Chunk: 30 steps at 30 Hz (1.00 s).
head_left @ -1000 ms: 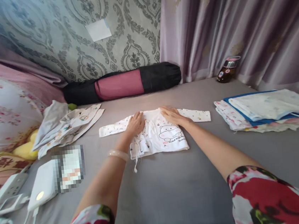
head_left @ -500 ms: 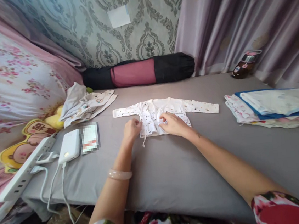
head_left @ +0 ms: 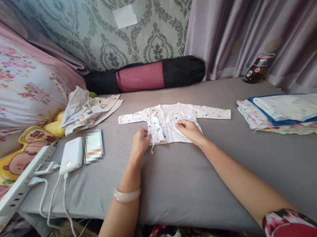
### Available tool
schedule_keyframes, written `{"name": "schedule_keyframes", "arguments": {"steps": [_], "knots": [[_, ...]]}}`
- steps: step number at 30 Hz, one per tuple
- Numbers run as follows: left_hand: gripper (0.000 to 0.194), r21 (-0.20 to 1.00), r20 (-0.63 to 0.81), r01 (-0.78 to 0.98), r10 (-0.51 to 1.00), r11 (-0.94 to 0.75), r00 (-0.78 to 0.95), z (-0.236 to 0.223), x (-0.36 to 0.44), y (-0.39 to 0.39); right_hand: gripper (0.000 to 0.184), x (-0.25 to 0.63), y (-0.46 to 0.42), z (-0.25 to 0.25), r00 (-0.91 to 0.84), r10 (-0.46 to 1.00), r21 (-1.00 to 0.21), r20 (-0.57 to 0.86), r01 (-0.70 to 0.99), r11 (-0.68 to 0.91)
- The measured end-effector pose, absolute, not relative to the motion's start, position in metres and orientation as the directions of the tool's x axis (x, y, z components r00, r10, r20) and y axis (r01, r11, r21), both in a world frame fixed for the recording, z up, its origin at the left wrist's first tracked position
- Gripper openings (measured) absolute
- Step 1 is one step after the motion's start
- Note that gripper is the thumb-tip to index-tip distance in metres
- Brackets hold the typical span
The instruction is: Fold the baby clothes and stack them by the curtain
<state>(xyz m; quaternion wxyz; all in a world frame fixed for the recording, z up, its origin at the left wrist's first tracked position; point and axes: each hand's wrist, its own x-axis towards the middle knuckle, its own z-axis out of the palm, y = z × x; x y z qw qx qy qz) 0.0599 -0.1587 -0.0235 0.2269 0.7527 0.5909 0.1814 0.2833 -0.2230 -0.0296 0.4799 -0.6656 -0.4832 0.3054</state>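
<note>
A small white long-sleeved baby shirt (head_left: 172, 113) with a fine print lies flat on the grey sheet, its sleeves spread to both sides. My right hand (head_left: 189, 130) is over the right half of its front, thumb and forefinger pinched on a thin white tie that runs leftward across the chest. At the shirt's left side edge rests my left hand (head_left: 141, 141), fingers loosely bent and thumb apart, with nothing visible in it. Another short tie (head_left: 152, 149) hangs from the lower left hem beside that hand.
Folded baby clothes (head_left: 293, 108) are stacked at right, below a dark bottle (head_left: 259, 68). Rumpled clothes (head_left: 89, 110) lie at left, near a white power bank (head_left: 71, 155), a power strip (head_left: 24, 185) with cables and a yellow plush (head_left: 13, 164). A long black-and-pink bag (head_left: 145, 75) lies along the wall.
My right hand has moved slightly right, drawing the tie out across the shirt front, which now looks flatter. The left hand stays at the shirt's left edge.
</note>
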Motion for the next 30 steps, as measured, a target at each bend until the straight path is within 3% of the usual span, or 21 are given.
{"name": "schedule_keyframes", "arguments": {"steps": [3, 6, 9, 12, 18, 25, 30], "knots": [[0.025, 0.478, 0.208, 0.82, 0.948, -0.314, 0.242, -0.013, 0.067, -0.167, 0.025, 0.289, -0.22, -0.032, 0.383, 0.922, -0.988, -0.055, 0.111, -0.105], [0.018, 0.383, 0.352, 0.779, 0.858, -0.496, 0.374, 0.009, 0.089, -0.184, 0.029, 0.289, -0.22, -0.029, 0.347, 0.936, -0.991, -0.065, 0.089, -0.101], [0.02, 0.303, 0.2, 0.718, 0.778, -0.627, 0.595, 0.023, 0.117, -0.2, 0.032, 0.287, -0.221, -0.025, 0.308, 0.95, -0.988, -0.049, 0.123, -0.091], [0.019, 0.218, 0.106, 0.808, 0.836, -0.547, 0.538, 0.018, 0.134, -0.207, 0.03, 0.285, -0.222, -0.022, 0.318, 0.948, -0.979, 0.007, 0.197, -0.059], [0.032, 0.184, 0.16, 0.864, 0.881, -0.47, 0.445, -0.007, 0.128, -0.199, 0.029, 0.282, -0.22, -0.019, 0.286, 0.95, -0.955, 0.124, 0.294, 0.036], [0.017, 0.131, 0.128, 0.864, 0.873, -0.486, 0.471, -0.006, 0.122, -0.204, 0.025, 0.282, -0.219, -0.014, 0.281, 0.951, -0.957, 0.13, 0.287, 0.046], [0.018, 0.112, 0.133, 0.855, 0.861, -0.506, 0.492, -0.004, 0.118, -0.206, 0.025, 0.285, -0.218, -0.013, 0.276, 0.95, -0.963, 0.145, 0.261, 0.071]]}}
